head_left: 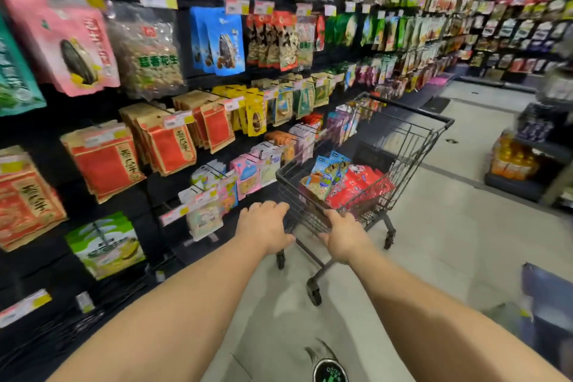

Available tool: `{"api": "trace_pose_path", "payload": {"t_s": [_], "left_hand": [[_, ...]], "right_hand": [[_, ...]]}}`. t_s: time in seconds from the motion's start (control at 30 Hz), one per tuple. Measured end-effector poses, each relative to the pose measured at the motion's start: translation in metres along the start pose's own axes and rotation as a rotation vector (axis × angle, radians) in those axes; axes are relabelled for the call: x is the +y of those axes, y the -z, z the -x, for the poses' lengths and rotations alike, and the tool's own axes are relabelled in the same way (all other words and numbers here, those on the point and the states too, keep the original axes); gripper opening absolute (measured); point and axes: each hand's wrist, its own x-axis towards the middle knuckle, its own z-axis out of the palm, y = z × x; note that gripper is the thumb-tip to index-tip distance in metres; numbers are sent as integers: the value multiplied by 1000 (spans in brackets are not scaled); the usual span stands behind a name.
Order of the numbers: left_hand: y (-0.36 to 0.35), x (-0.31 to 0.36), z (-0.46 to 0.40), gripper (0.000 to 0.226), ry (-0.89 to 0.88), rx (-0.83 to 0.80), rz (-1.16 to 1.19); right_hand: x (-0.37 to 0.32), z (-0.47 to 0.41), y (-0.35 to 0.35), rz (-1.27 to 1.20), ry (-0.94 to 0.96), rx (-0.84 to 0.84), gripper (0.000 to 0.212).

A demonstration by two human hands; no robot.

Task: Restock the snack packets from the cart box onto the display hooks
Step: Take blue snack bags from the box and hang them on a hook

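black wall of display hooks (173, 93) packed with hanging snack bags runs along the left. left hand (263, 226) and right hand (344, 234) each curl over the near rim of one black wire cart (412, 146); red and blue snack packets (344, 180) lie inside.

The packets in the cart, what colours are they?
Mostly red packets, with a couple of blue packets standing beside them; the head view shows them.

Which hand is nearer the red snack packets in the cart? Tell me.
Right. The right hand holds the cart's near edge just below the red snack packets; the left hand sits further left.
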Motion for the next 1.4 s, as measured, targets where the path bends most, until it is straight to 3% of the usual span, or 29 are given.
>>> {"api": "trace_pose_path", "payload": {"t_s": [0.33, 0.67, 0.83, 0.97, 1.4], "left_hand": [[-23, 29, -173, 79, -48, -58, 35], [-35, 61, -322, 78, 127, -105, 158], [-52, 55, -377, 80, 171, -148, 186], [-69, 46, -429, 83, 153, -191, 207], [-139, 21, -580, 80, 174, -331, 299]], "right_hand": [[71, -155, 10, -23, -91, -29, 49], [149, -323, 45, 57, -67, -99, 46], [150, -383, 30, 33, -26, -212, 57], [151, -435, 23, 45, -52, -238, 52], [171, -584, -23, -166, -310, -404, 49]]}}
